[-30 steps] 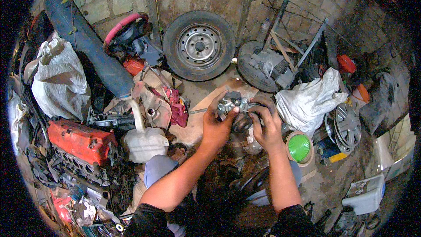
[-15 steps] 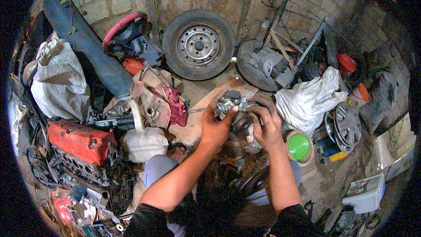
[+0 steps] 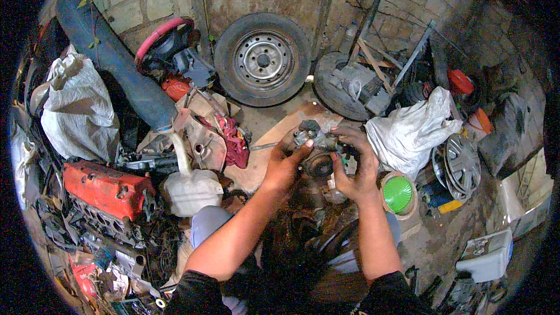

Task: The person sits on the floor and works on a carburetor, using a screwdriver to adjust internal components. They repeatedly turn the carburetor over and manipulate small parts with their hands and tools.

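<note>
Between my hands is a grimy metal assembly (image 3: 319, 164), looking like a carburetor, with silver fittings on top and a dark round part facing me. My left hand (image 3: 284, 165) grips its left side, thumb on the silver top. My right hand (image 3: 356, 169) is curled round its right side, fingertips at the upper right and thumb against the dark round part. The hands partly hide the assembly. Below it are clutter and a piece of brown cardboard (image 3: 268, 160).
A tyre (image 3: 239, 84) leans on the door. Left: a red engine cover (image 3: 102, 189), silver muffler (image 3: 192, 194), white sack (image 3: 79, 116), red cloth (image 3: 236, 149). Right: white sack (image 3: 402, 140), green bowl (image 3: 398, 195), wheel covers (image 3: 461, 169), grey container (image 3: 484, 256).
The metal assembly has tilted in my hands, showing more of its dark round part. My right thumb has moved up against it, and my left hand has shifted slightly left.
</note>
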Demonstrator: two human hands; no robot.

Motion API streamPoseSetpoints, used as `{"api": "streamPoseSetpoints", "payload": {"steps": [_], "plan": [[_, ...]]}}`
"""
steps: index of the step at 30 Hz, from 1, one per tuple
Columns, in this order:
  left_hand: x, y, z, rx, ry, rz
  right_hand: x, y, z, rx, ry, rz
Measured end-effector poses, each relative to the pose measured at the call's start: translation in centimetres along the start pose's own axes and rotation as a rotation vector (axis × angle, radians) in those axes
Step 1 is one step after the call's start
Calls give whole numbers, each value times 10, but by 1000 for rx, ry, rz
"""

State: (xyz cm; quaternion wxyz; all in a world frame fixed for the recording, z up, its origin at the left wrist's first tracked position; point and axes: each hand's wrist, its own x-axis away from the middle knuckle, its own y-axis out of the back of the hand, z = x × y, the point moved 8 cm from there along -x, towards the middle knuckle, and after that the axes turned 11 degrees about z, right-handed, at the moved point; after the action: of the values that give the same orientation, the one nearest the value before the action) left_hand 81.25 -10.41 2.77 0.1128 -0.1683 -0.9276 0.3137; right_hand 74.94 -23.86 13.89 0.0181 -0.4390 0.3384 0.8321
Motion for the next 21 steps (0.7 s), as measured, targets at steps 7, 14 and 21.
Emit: {"api": "streamPoseSetpoints", "payload": {"steps": [7, 14, 21], "plan": [[-5, -4, 10, 94, 80, 157, -4, 8, 11, 27, 79, 3], [1, -12, -1, 1, 55, 100, -2, 7, 10, 157, 33, 76], [-3, -1, -12, -218, -78, 22, 3, -2, 2, 235, -1, 128]]}}
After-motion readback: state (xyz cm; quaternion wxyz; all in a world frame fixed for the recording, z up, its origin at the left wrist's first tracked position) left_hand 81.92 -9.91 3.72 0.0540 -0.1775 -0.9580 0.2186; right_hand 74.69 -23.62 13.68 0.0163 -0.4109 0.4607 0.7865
